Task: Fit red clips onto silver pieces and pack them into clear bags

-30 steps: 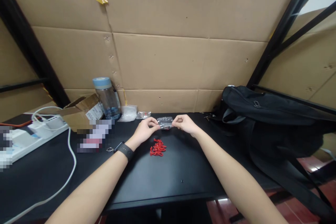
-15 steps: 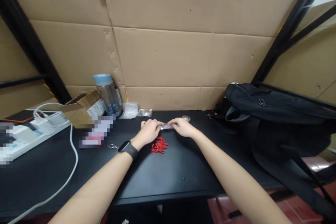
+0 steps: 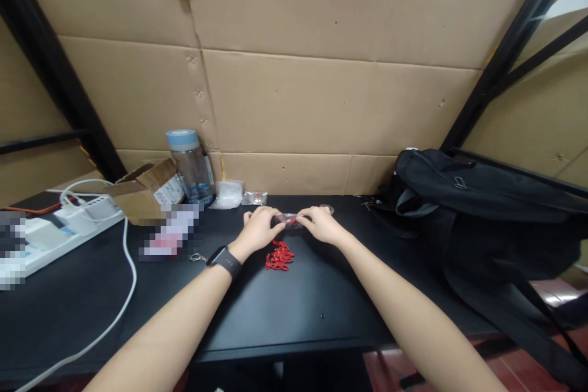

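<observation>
A small clear plastic bag [image 3: 291, 219] with something red in it spans the gap between my two hands, over the black table. My left hand [image 3: 261, 226], with a dark watch on its wrist, pinches the bag's left end between thumb and fingers. At the other end, my right hand [image 3: 320, 224] grips it the same way. Just below, nearer to me, a tangle of red cord [image 3: 280, 256] lies on the table. Behind my right hand a round clear item [image 3: 327, 208] is partly hidden.
Along the back stand a blue-lidded water bottle [image 3: 189, 165], an open cardboard box [image 3: 144, 191], a white plastic packet [image 3: 228, 194] and a small clear packet [image 3: 255, 198]. A metal clasp [image 3: 197, 257] lies left of my wrist. At right sits a black backpack [image 3: 487, 214]; a power strip [image 3: 68, 233] is at left.
My thumbs have shifted on the bag, and more of it and its red content shows between my hands. The red cord lies as before.
</observation>
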The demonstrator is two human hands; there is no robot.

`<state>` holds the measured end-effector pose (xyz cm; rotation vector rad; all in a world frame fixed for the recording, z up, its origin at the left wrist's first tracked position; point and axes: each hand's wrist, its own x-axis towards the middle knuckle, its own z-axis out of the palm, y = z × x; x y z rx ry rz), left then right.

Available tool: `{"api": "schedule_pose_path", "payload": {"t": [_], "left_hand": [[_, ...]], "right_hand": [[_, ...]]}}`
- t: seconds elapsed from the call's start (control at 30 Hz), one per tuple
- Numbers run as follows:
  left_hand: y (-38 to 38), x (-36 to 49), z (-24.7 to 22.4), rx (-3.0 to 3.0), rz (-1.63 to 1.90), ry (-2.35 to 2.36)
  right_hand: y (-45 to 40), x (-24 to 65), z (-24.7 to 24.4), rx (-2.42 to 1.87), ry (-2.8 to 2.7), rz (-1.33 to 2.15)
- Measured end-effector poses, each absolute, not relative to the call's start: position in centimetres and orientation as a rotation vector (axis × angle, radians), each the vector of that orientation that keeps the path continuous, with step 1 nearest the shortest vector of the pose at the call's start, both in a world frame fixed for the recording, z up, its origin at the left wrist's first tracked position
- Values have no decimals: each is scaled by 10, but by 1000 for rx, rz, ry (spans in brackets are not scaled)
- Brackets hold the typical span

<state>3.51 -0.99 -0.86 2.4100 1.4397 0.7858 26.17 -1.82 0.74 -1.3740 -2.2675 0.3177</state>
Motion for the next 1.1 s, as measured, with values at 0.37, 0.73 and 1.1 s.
{"api": "schedule_pose_path", "payload": {"t": [0.37, 0.73, 1.1], "left_hand": [[0, 35, -19, 1846, 1016, 1147], [4, 29, -21, 1649, 1037, 1181], [33, 15, -10, 1930, 739, 1868]], "right_hand": [[-24, 259, 11, -1131, -1828, 966], [-18, 252, -1, -1248, -1771, 822], [-22, 262, 10, -1483, -1889, 259]]}}
